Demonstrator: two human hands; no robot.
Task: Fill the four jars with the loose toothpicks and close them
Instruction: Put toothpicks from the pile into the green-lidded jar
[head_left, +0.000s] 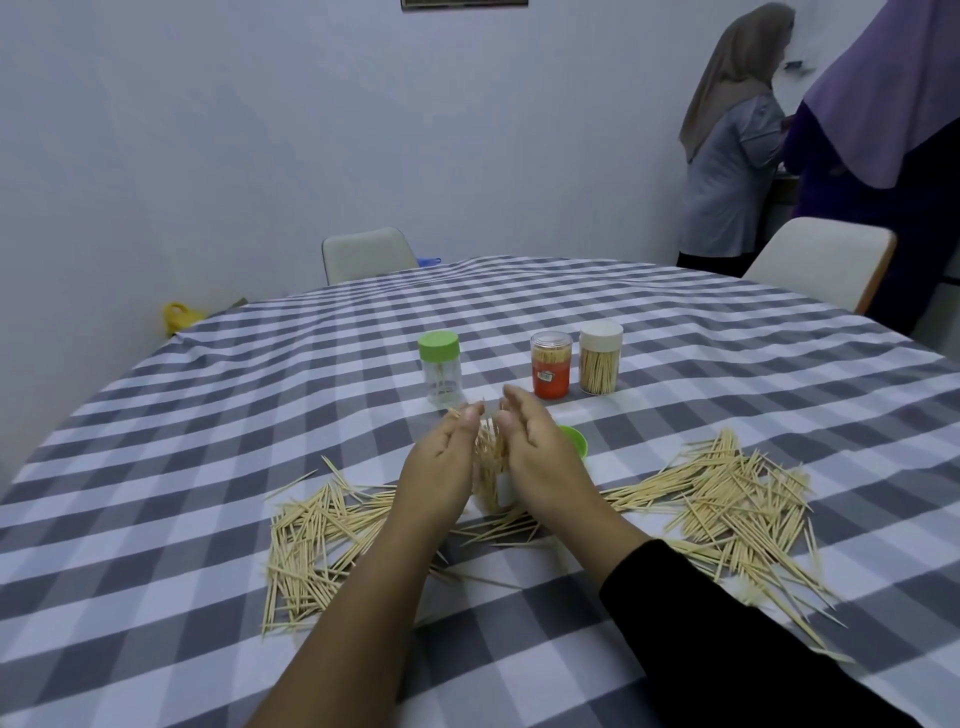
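At the bottom of the frame two forearms reach up toward the centre, the right one in a black sleeve (727, 649), the left one bare. They lie over a worktop covered with a grey-and-white checked cloth (182, 597). Loose toothpicks lie in two heaps on the cloth: a left heap (311, 540) at lower left of centre and a larger right heap (727, 509) at centre right, with a few strays between them under the wrists.

In the middle of the frame the left hand (441, 462) and right hand (540, 457) cup an open clear jar (493, 483) between them, palms facing each other. The jar is packed with toothpicks that stick out above its rim. Each grip is loosely curved round the jar's sides, thumbs up near the toothpick tips. Just right of the right hand a green lid (574, 441) lies on the cloth, partly hidden.

Farther up stand three closed jars: a nearly empty clear jar with a green cap (440, 369) at centre left, an orange-labelled jar (550, 366) and, just beside it, a white-capped jar (600, 358), both full.

Beyond the worktop are two pale chairs (366, 254), and two standing people (737, 140) at upper right.
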